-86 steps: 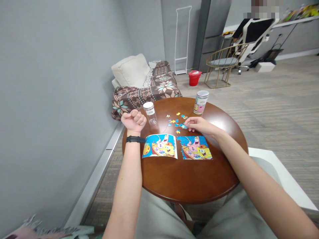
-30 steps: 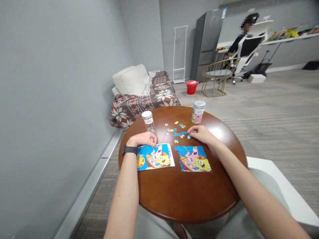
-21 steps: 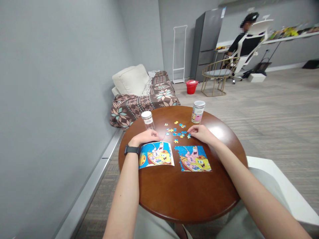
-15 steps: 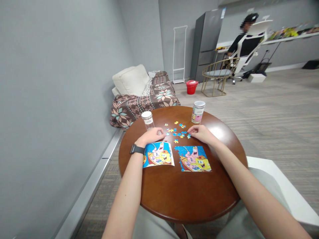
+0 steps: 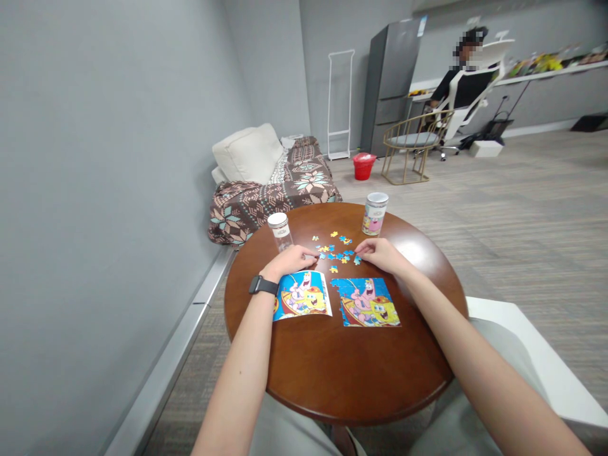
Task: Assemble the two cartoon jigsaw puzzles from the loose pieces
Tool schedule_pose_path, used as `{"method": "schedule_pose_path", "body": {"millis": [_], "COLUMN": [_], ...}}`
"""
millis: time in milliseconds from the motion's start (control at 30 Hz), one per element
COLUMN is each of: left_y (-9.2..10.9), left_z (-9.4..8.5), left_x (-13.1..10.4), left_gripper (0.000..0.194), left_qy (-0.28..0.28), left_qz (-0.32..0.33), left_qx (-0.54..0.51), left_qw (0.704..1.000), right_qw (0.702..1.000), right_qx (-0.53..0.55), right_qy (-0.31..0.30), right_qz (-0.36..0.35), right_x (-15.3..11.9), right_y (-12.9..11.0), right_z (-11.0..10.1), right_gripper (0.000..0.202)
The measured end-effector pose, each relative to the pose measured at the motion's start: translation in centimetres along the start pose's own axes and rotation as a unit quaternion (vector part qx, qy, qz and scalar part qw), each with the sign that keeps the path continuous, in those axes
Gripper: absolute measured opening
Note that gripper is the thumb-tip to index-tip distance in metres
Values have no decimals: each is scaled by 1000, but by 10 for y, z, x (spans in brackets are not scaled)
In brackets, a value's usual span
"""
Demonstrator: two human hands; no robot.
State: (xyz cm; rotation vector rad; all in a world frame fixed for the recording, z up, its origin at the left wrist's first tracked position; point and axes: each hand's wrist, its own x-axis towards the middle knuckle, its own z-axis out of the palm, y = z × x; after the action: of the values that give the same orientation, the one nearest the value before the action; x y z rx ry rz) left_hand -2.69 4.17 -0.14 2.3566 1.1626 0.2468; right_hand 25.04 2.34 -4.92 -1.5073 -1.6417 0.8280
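Loose jigsaw puzzle pieces (image 5: 339, 256) in blue and yellow lie scattered between my two hands. My left hand (image 5: 295, 258), with a black watch (image 5: 264, 285) on its wrist, reaches in from the left, its fingers closed at a light blue puzzle piece (image 5: 322, 256). From the right comes my right hand (image 5: 380, 254), thumb and fingers drawn together at a blue puzzle piece (image 5: 358, 260). Below it is a partly joined jigsaw puzzle (image 5: 369, 304) with a jagged left edge. A printed picture sheet (image 5: 304, 296) with the same cartoon lies under my left wrist.
On the round wooden table (image 5: 342, 373) stand a clear jar (image 5: 281, 233) with a white lid, behind my left hand, and a printed can (image 5: 375, 215) at the far right. Beyond are a covered couch (image 5: 285, 183), a red bin (image 5: 363, 167), a gold chair (image 5: 412, 140) and a seated person (image 5: 446, 82).
My left hand has slid a little to the right, and the light blue piece at its fingertips seems to have shifted with it. My right hand stays nearly in place. The view has turned slightly.
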Motion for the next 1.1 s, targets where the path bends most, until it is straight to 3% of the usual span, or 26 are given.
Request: {"method": "schedule_pose_path", "body": {"millis": [333,700,1100], "left_y": [1,-3,-1], "left_z": [1,3,-1], "left_x": [1,2,0], "left_gripper": [29,37,23], "left_qy": [46,20,40], "left_qz": [6,20,-4], "left_qx": [32,28,27], "left_qw": [998,999,999], "right_qw": [1000,999,1000], "right_qx": [26,43,-12], "right_qy": [-11,-13,6], "right_qz": [4,11,-14], "right_x": [-1,-3,-2], "right_y": [0,-5,-1], "right_z": [0,0,-2], "right_gripper": [7,10,20]}}
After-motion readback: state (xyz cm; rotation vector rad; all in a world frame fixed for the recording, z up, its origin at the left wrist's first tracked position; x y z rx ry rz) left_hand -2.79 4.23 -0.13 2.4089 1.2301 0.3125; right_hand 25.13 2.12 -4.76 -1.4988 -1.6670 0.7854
